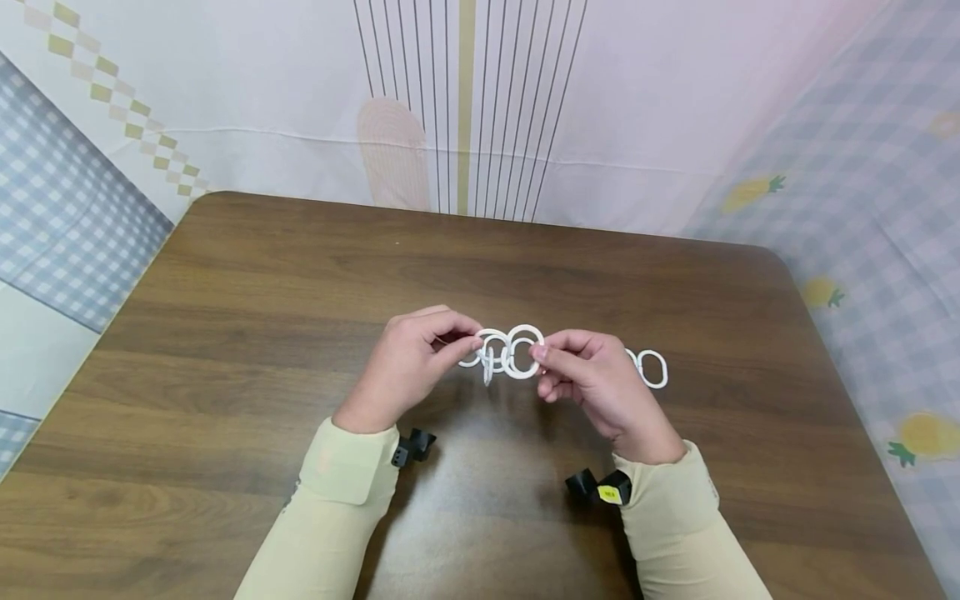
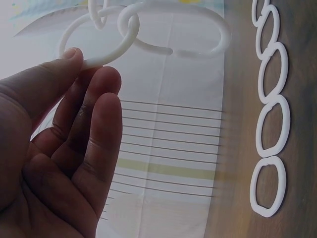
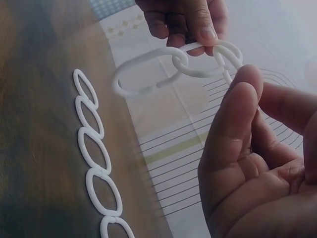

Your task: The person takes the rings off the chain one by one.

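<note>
White oval plastic chain links are held linked together above the table. My left hand (image 1: 412, 354) pinches one link (image 2: 119, 55) between thumb and fingers. Across from it, my right hand (image 1: 588, 375) pinches a second link (image 3: 232, 45), which passes through the left one. A third link (image 3: 119, 82) hangs from the left hand's link; a small gap shows in its side. Beneath the hands, a row of several joined white links (image 2: 285, 186) lies on the table, its right end (image 1: 664, 371) showing past my right hand. In the head view my hands hide part of that row.
The brown wooden table (image 1: 262, 275) has rounded far corners. A patterned white curtain (image 1: 285, 83) hangs behind it, with blue checked cloth (image 1: 67, 192) on the left and more on the right. Black devices (image 1: 415, 448) sit on both wrists at the sleeve cuffs.
</note>
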### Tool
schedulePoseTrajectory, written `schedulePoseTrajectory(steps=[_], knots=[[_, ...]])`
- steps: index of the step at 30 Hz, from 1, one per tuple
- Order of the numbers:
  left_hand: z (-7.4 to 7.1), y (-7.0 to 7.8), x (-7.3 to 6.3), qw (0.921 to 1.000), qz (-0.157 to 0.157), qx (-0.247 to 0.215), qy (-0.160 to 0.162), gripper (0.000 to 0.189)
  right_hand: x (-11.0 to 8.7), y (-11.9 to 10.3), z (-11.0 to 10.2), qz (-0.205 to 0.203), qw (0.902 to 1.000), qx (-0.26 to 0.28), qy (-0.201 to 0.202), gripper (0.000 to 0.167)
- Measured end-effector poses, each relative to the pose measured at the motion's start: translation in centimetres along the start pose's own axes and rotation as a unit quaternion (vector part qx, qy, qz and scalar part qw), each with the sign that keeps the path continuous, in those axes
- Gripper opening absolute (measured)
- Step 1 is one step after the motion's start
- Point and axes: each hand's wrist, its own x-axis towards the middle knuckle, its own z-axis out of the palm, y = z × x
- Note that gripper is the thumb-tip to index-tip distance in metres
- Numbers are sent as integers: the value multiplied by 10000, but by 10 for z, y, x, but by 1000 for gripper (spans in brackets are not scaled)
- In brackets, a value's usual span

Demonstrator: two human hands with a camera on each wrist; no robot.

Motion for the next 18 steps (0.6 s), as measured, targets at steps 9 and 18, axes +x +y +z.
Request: schedulePoseTrajectory(steps=[9,18], knots=[[-1,-2,1,9998,86,122,137,6,0,-3,-5,54,9998,-175,41,10],[-3,-5,-1,9997,45,162,163,6,-4,-10,-21,-97,9785,-1908,774,20]])
